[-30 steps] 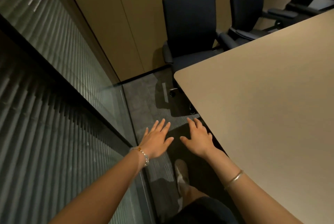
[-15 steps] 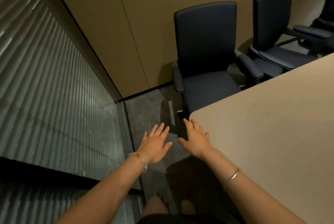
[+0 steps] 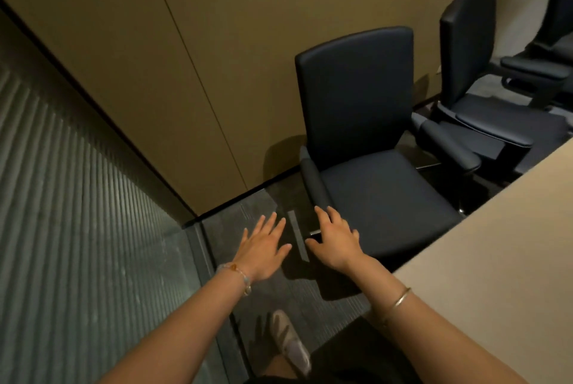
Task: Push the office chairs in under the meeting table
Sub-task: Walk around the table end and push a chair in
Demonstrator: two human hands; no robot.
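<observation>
A dark office chair stands pulled out from the corner of the beige meeting table, facing it, its back near the tan wall. A second dark chair stands to its right, and part of a third shows at the far right edge. My left hand hovers open over the floor, left of the first chair. My right hand is open with fingers spread, just before the front end of that chair's left armrest; I cannot tell if it touches.
A ribbed glass wall runs along the left, leaving a narrow strip of dark carpet between it and the table. The tan panelled wall closes the space behind the chairs. My shoe is on the carpet below.
I have walked forward along the glass wall; the first chair is now much nearer and larger. Both hands stay open and stretched forward, the right one now reaching the chair's left armrest.
</observation>
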